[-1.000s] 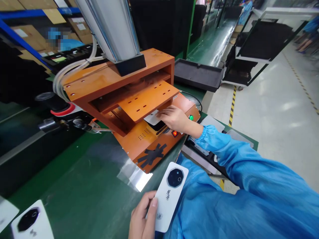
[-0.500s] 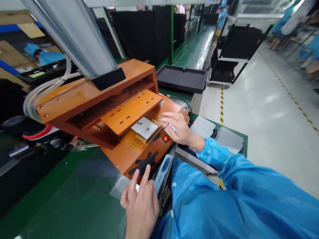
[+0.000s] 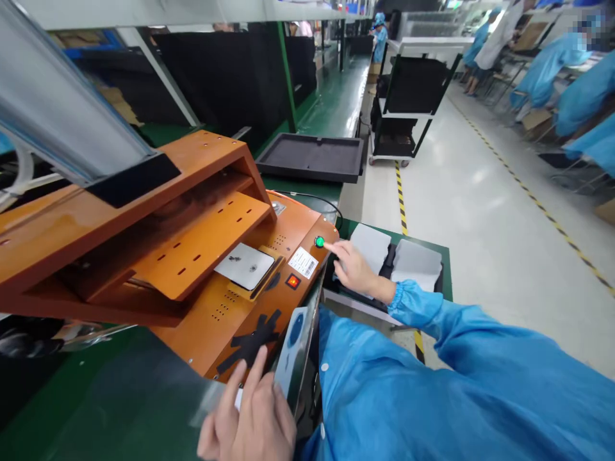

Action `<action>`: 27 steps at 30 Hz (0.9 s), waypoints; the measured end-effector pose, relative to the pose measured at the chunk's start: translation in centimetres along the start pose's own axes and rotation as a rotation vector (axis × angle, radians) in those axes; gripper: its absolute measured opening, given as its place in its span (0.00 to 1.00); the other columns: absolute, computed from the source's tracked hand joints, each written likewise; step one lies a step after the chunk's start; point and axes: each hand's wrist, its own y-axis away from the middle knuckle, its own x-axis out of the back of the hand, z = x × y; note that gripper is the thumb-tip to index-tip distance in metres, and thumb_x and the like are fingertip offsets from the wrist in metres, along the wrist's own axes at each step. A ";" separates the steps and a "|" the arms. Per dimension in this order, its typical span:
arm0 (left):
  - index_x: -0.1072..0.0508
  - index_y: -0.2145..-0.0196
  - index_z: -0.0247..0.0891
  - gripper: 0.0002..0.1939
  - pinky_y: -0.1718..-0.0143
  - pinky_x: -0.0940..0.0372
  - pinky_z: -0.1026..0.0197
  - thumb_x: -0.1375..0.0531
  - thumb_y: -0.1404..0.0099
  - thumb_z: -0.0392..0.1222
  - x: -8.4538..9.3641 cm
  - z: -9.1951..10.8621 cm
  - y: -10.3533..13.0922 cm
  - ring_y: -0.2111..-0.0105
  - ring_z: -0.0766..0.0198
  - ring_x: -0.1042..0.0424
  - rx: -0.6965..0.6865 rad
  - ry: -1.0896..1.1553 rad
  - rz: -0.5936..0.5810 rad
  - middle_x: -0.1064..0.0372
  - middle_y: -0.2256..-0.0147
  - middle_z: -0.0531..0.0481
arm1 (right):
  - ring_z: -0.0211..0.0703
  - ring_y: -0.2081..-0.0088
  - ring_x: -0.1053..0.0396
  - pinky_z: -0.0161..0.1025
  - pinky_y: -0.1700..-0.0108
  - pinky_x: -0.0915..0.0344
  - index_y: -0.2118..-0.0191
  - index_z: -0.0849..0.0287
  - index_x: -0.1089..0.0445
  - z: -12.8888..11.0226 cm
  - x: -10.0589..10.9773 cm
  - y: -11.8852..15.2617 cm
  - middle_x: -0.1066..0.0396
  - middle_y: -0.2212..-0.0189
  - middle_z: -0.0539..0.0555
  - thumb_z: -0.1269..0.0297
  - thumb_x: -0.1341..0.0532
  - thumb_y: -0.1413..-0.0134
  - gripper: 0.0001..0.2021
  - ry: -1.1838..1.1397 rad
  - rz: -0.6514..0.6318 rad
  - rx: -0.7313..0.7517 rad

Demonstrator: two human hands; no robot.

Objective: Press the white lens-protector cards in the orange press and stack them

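My right hand (image 3: 354, 266) reaches to the front of an orange press machine (image 3: 185, 342). Its index finger is stretched out to a green button (image 3: 319, 242), at or touching its edge; no object is in that hand. My left hand (image 3: 254, 416) is at the bottom, fingers apart, with two fingertips by crossed black tape (image 3: 252, 339) on the machine's front. On a small raised fixture (image 3: 254, 294) lies a flat silver-white panel (image 3: 250, 266) with dark marks, partly beneath the orange pressing plate (image 3: 202, 246). A red-lit switch (image 3: 293, 282) and a white label (image 3: 302, 262) sit near the button.
A pale blue, flat piece with a dark oval (image 3: 291, 349) lies along the table edge. A black tray (image 3: 312, 157) stands behind the machine. Grey-white sheets (image 3: 416, 264) rest in a low tray at the right. A cart (image 3: 416, 86) and several people in blue are farther back.
My right hand has moved off the label area to the green button, now visible with its index finger extended. The view has shifted right. My left hand stays by the tape.
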 end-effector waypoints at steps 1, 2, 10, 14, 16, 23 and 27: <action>0.29 0.55 0.45 0.11 0.53 0.41 0.45 0.40 0.36 0.38 -0.2 0.2 0.7 0.47 0.42 0.29 0.030 0.032 -0.015 0.23 0.49 0.42 | 0.51 0.48 0.33 0.53 0.45 0.33 0.37 0.57 0.36 -1.2 0.2 1.8 0.32 0.48 0.62 0.68 0.41 0.39 0.25 -0.140 -0.072 0.012; 0.28 0.55 0.44 0.11 0.56 0.40 0.46 0.40 0.35 0.38 -0.6 0.6 1.4 0.53 0.44 0.26 0.052 0.063 -0.036 0.22 0.54 0.41 | 0.49 0.51 0.31 0.50 0.47 0.31 0.37 0.57 0.36 -2.6 0.2 3.9 0.31 0.49 0.61 0.62 0.37 0.41 0.26 -0.300 -0.174 0.004; 0.37 0.37 0.34 0.25 0.54 0.31 0.45 0.46 0.27 0.46 -5.1 7.2 2.6 0.53 0.47 0.26 0.013 0.390 -0.311 0.25 0.53 0.36 | 0.40 0.61 0.24 0.36 0.60 0.28 0.49 0.63 0.31 -5.8 0.3 14.5 0.22 0.62 0.56 0.48 0.46 0.30 0.21 -0.367 -0.411 -0.592; 0.43 0.31 0.40 0.32 0.52 0.28 0.47 0.43 0.28 0.49 -4.7 6.0 3.2 0.50 0.49 0.25 -0.020 0.464 -0.494 0.25 0.48 0.39 | 0.44 0.59 0.26 0.40 0.56 0.31 0.53 0.63 0.29 3.3 6.9 15.3 0.22 0.61 0.58 0.56 0.46 0.30 0.15 0.078 -0.339 -0.760; 0.35 0.35 0.42 0.25 0.54 0.27 0.50 0.43 0.27 0.47 -4.8 5.3 3.9 0.52 0.52 0.23 -0.060 0.507 -0.502 0.23 0.49 0.42 | 0.44 0.59 0.26 0.39 0.54 0.33 0.60 0.62 0.28 6.9 10.2 16.4 0.22 0.63 0.59 0.59 0.41 0.34 0.11 0.225 -0.391 -0.792; 0.25 0.46 0.41 0.15 0.53 0.27 0.52 0.45 0.26 0.41 -3.1 7.5 4.7 0.56 0.56 0.23 0.012 0.556 -0.478 0.21 0.56 0.45 | 0.50 0.58 0.26 0.43 0.54 0.33 0.61 0.60 0.25 10.1 12.2 19.7 0.23 0.60 0.66 0.62 0.42 0.38 0.10 0.498 -0.537 -0.664; 0.25 0.47 0.43 0.14 0.51 0.29 0.52 0.43 0.27 0.41 0.3 7.1 4.3 0.56 0.58 0.25 0.136 0.619 -0.557 0.22 0.56 0.48 | 0.66 0.60 0.27 0.61 0.57 0.35 0.60 0.54 0.24 12.7 11.4 20.2 0.26 0.63 0.69 0.47 0.49 0.37 0.21 0.571 -0.411 -0.419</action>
